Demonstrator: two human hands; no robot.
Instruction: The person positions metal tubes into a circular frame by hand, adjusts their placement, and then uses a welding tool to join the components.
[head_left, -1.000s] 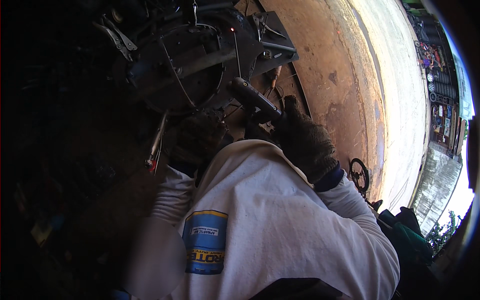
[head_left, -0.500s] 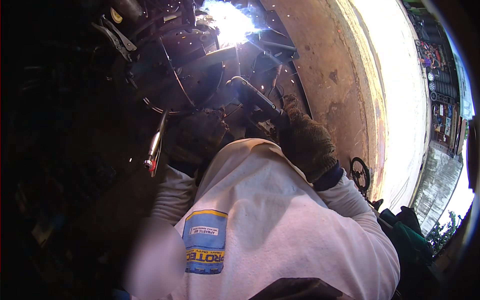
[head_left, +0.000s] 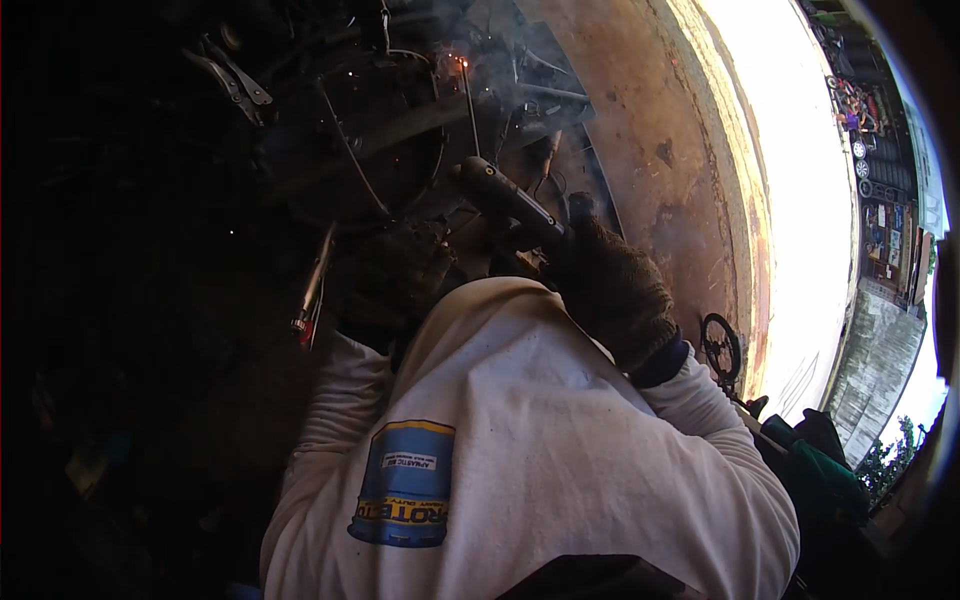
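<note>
My right hand (head_left: pixel 610 285), in a brown knit glove, is wrapped round the grip of a welding electrode holder (head_left: pixel 510 200). A thin welding rod (head_left: pixel 470 110) rises from the holder's head. Its far tip is beside a small orange glow (head_left: pixel 459 62) on dark metal pieces (head_left: pixel 390 130), with smoke drifting to the right. My left hand (head_left: pixel 395 270), also gloved, is in deep shadow below the metalwork, and its fingers cannot be made out. Beside it slants a shiny metal handle (head_left: pixel 316 280) with a knurled end and a bit of red; whether the hand touches it is unclear.
Locking pliers (head_left: pixel 235 80) sit at the upper left of the metalwork. A rusty brown surface (head_left: pixel 660 150) stretches along the right, with bright ground past it. A black spoked wheel (head_left: pixel 720 348) stands beyond my right forearm. The left side is very dark.
The bright welding arc and flying sparks have died down to a small glow with smoke, and the scene is darker. The rod now shows plainly. My right hand stays almost in place.
</note>
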